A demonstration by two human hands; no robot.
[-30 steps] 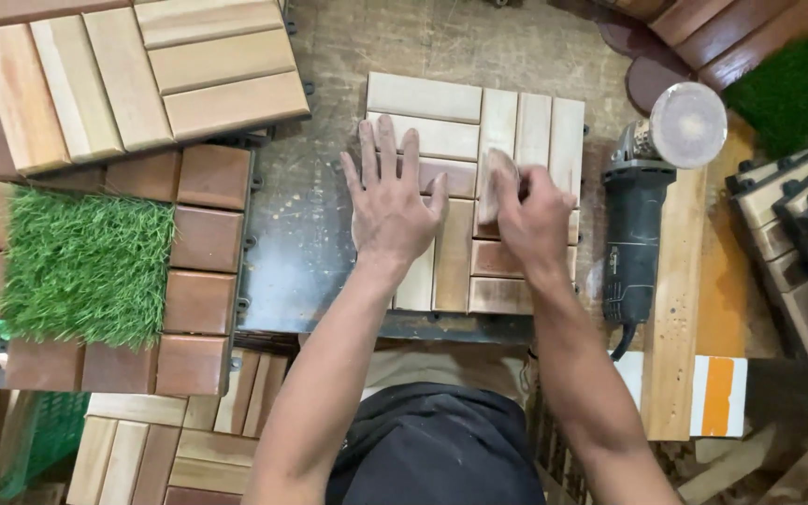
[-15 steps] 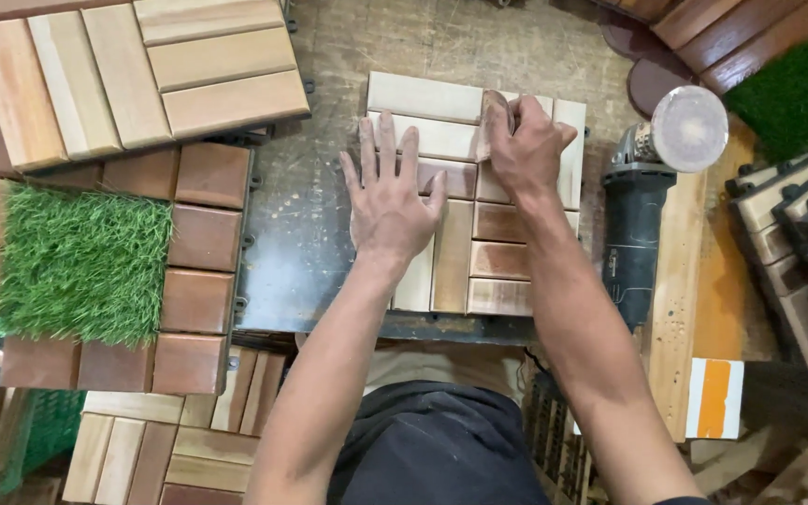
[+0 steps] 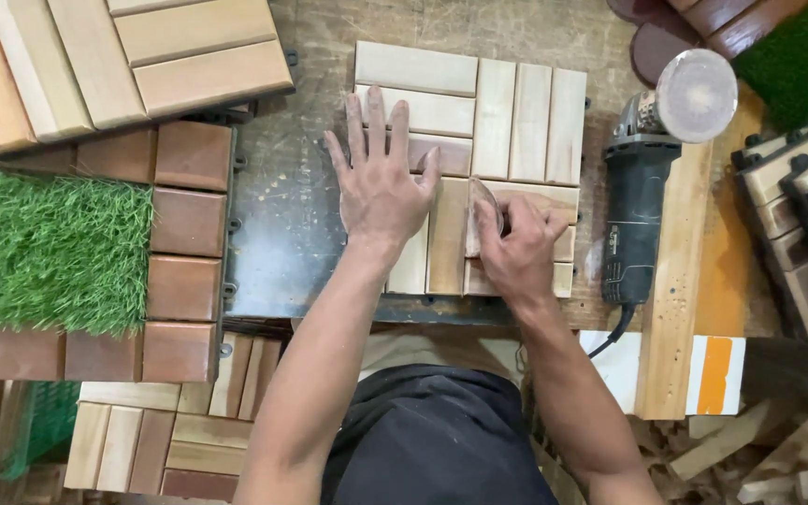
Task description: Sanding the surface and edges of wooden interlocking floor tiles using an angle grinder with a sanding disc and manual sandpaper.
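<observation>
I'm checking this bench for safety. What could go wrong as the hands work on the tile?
The right hand rubs a small sanding piece over the wooden tile with bare fingers, so splinters or scraped fingertips seem possible. The left hand lies flat on the tile beside the sanding piece, so a slip could graze it. The angle grinder lies just right of the tile, its disc exposed; an elbow might knock it.

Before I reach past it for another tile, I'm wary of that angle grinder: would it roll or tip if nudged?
The angle grinder lies on its side on the workbench, so tipping seems unlikely. Its rounded body might rock or roll slightly. The wide sanding disc at the head probably checks a roll. It looks heavy for its size, and the trailing cord could snag.
</observation>
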